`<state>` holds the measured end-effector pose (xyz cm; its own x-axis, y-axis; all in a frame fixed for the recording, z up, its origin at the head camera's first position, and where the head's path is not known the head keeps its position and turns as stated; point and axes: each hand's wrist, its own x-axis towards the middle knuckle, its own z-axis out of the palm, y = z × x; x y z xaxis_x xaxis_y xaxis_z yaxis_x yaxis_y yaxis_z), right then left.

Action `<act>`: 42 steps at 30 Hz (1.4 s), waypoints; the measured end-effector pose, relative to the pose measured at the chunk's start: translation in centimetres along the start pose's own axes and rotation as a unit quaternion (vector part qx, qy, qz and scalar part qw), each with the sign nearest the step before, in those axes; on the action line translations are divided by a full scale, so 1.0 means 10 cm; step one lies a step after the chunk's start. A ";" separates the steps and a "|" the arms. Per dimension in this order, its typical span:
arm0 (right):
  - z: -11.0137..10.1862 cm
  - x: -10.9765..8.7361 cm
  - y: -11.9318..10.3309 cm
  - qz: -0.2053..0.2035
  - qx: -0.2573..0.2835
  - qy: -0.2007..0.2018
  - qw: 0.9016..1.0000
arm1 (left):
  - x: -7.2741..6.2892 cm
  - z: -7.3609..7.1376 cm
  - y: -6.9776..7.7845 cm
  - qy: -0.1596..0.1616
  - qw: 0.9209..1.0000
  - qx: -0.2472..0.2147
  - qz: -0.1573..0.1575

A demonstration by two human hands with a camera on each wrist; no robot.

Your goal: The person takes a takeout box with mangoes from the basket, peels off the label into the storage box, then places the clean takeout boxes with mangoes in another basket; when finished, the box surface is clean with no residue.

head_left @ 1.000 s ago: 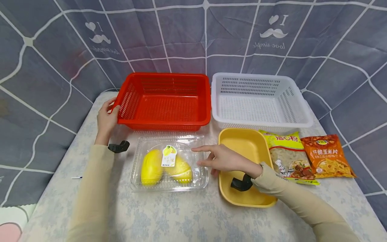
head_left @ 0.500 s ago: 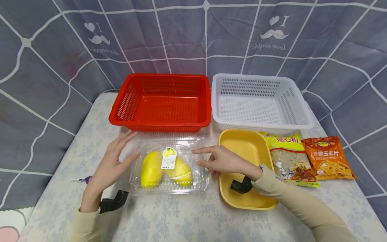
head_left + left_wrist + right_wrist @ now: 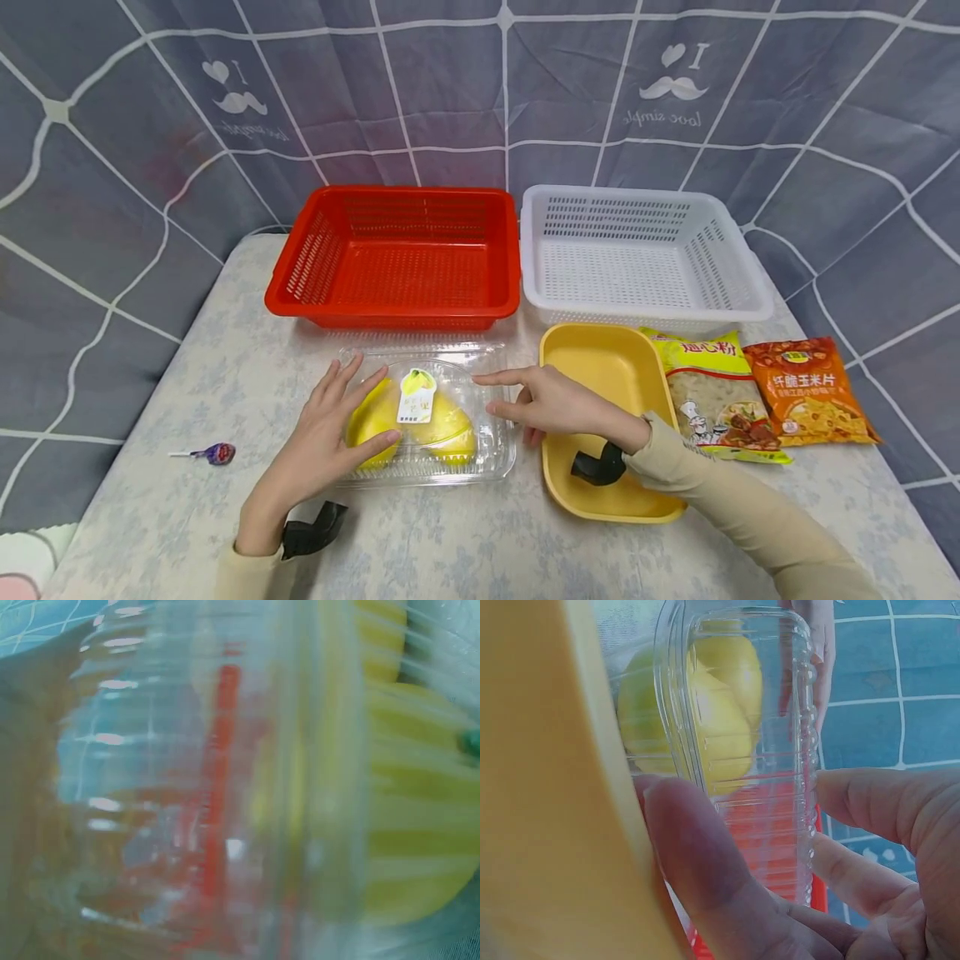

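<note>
A clear plastic clamshell box [image 3: 491,450] with yellow mangoes [image 3: 450,429] inside lies on the table, a mango label [image 3: 416,396] on its lid. My left hand [image 3: 322,442] reaches over the box's left end with fingers spread; whether it touches is not plain. The left wrist view is blurred, with the box wall [image 3: 322,750] close to the camera. At the right end, my right hand [image 3: 551,400] holds the box, some fingertips on the lid and others low against its side. The right wrist view shows these fingers [image 3: 697,840] around the box end.
Behind the box stand a red basket [image 3: 420,321] and a white basket [image 3: 645,312]. A yellow tray [image 3: 600,358] lies under my right forearm. To its right are a green-yellow food bag [image 3: 720,400] and an orange snack bag [image 3: 813,392]. A purple-wrapped lollipop [image 3: 220,453] lies at the left.
My left hand has let go of the red basket's left rim and moved toward me, then right over the box, uncovering the lollipop. The right hand has stayed at the box.
</note>
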<state>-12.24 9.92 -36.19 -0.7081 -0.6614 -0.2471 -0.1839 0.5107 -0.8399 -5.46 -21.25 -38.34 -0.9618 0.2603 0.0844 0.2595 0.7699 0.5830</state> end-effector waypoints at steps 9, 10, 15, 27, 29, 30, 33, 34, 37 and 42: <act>-0.04 0.00 -0.01 0.000 0.009 -0.011 1.000 | 0.06 0.02 -0.03 0.015 0.999 0.029 0.016; -0.05 0.00 -0.03 -0.004 -0.001 -0.012 1.000 | 0.07 0.02 -0.03 0.016 0.999 0.031 0.015; -0.11 0.08 -0.14 -0.047 -0.083 0.012 0.995 | 0.07 0.05 -0.03 0.017 0.999 0.033 -0.002; -0.04 0.54 -0.45 -0.110 -0.241 0.053 0.963 | 0.09 0.06 0.02 0.002 0.999 0.019 -0.037; -0.02 0.60 -0.49 -0.100 -0.249 0.041 0.962 | 0.09 0.06 0.02 0.001 0.999 0.016 -0.038; -0.01 0.63 -0.51 -0.093 -0.254 0.034 0.962 | 0.09 0.07 0.02 0.001 0.999 0.014 -0.038; 0.02 0.69 -0.55 -0.071 -0.264 0.014 0.962 | 0.09 0.07 0.02 0.002 0.999 0.009 -0.038; 0.03 0.71 -0.56 -0.067 -0.268 0.008 0.961 | 0.09 0.07 0.02 0.002 0.999 0.007 -0.038; 0.04 0.75 -0.56 -0.061 -0.271 -0.005 0.961 | 0.09 0.06 0.03 0.003 0.999 0.006 -0.037; 0.06 0.79 -0.57 -0.045 -0.268 -0.024 0.962 | 0.09 0.05 0.04 0.001 0.999 0.003 -0.041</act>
<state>-16.43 1.44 -33.65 -0.6428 -0.7341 -0.2187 -0.5766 0.6517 -0.4927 -6.20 -20.42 -38.45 -0.9800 0.1950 0.0386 0.1806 0.7923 0.5827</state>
